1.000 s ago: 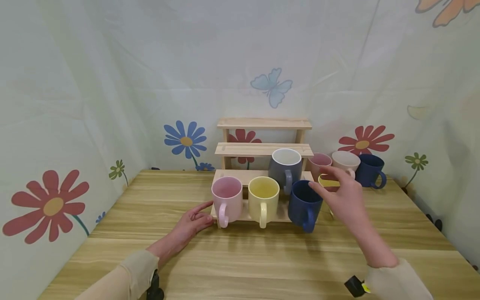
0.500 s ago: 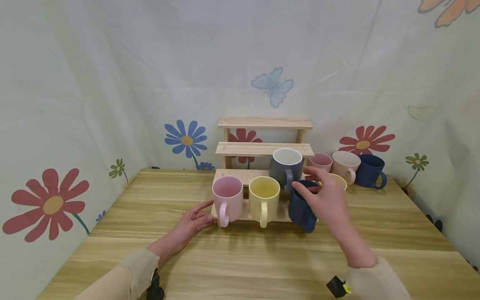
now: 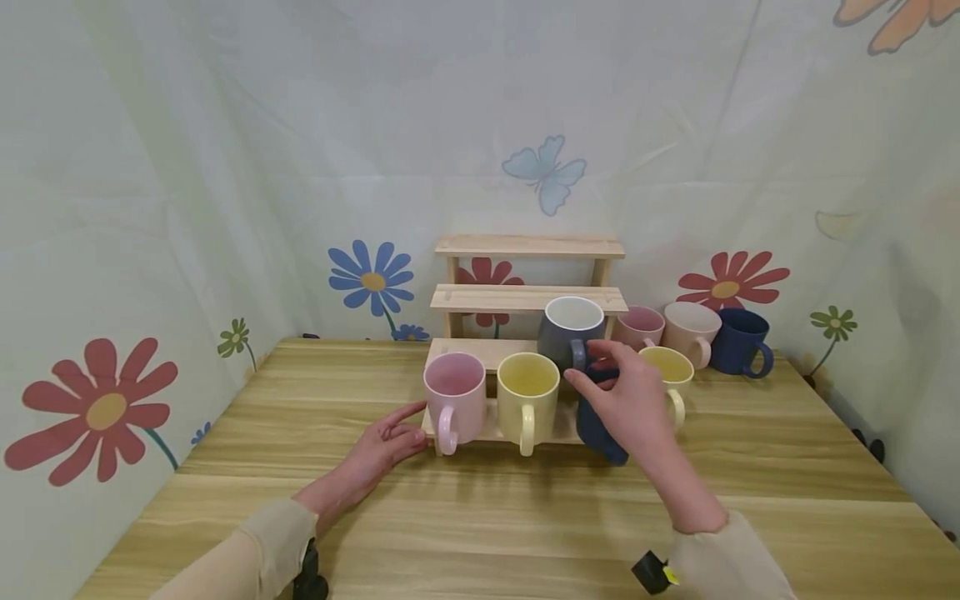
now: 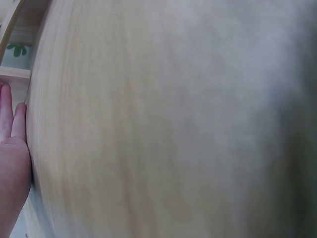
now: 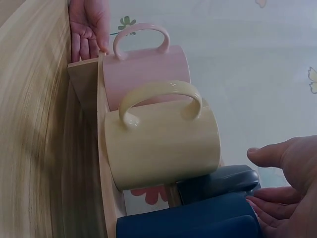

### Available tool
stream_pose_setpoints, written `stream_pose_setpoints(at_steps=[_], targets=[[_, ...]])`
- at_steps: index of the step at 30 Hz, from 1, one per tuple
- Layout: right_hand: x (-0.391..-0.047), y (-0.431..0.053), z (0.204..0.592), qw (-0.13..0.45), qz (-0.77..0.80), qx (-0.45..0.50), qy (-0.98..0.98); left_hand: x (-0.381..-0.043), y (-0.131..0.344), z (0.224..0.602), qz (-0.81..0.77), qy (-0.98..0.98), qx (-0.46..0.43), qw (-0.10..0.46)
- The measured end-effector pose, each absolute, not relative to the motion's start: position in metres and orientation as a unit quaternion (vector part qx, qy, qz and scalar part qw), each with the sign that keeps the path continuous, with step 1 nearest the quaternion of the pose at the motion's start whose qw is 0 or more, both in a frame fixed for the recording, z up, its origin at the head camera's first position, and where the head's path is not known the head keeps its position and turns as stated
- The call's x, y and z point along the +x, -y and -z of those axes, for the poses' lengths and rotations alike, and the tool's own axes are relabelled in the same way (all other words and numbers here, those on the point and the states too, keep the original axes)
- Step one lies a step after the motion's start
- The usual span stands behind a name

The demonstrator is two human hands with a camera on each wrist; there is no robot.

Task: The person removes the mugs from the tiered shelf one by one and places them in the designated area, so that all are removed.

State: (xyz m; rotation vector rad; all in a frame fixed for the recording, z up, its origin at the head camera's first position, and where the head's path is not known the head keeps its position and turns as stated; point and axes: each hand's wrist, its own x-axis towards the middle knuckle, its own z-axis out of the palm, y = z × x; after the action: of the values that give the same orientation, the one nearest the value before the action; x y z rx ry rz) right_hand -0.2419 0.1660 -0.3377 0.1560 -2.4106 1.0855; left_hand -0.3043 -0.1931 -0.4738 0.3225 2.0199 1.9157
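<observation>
My left hand (image 3: pixel 375 454) touches the left end of the stepped wooden stand (image 3: pixel 528 297), fingers fairly straight. A pink mug (image 3: pixel 455 398) and a yellow mug (image 3: pixel 527 400) stand on its lowest step, handles toward me. At the right end of that step is a dark blue mug (image 3: pixel 596 429), partly hidden by my right hand (image 3: pixel 633 400). Thumb and fingers spread apart over its rim; in the right wrist view the fingertips (image 5: pixel 267 208) are right at the rim and the thumb stays off it. A grey mug (image 3: pixel 562 337) with a white inside stands one step up, its handle close to my fingers.
To the right of the stand a second pink mug (image 3: pixel 640 325), a pale pink mug (image 3: pixel 692 329), another dark blue mug (image 3: pixel 738 340) and another yellow mug (image 3: pixel 670 367) stand on the wooden table (image 3: pixel 465 533). A flowered cloth (image 3: pixel 225 167) hangs behind.
My right hand has moved left, from the blue mug's right side to over its rim, uncovering the yellow mug at the right. The left hand and the mugs have stayed in place.
</observation>
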Motion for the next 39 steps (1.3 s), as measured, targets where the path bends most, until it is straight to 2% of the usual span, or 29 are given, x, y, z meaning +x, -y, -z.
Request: stream_pose_setpoints(at_steps=[14, 28, 39], targets=[[-0.25, -0.158, 0.341, 0.268, -0.379, 0.043, 0.884, -0.305, 0.194, 0.475, -0.671, -0.712, 0.12, 0.168], [-0.256, -0.155, 0.338, 0.252, -0.372, 0.033, 0.893, -0.306, 0.194, 0.475, -0.667, -0.716, 0.121, 0.167], [-0.256, -0.154, 0.341, 0.279, -0.362, 0.041, 0.888, -0.305, 0.194, 0.475, -0.667, -0.716, 0.12, 0.169]])
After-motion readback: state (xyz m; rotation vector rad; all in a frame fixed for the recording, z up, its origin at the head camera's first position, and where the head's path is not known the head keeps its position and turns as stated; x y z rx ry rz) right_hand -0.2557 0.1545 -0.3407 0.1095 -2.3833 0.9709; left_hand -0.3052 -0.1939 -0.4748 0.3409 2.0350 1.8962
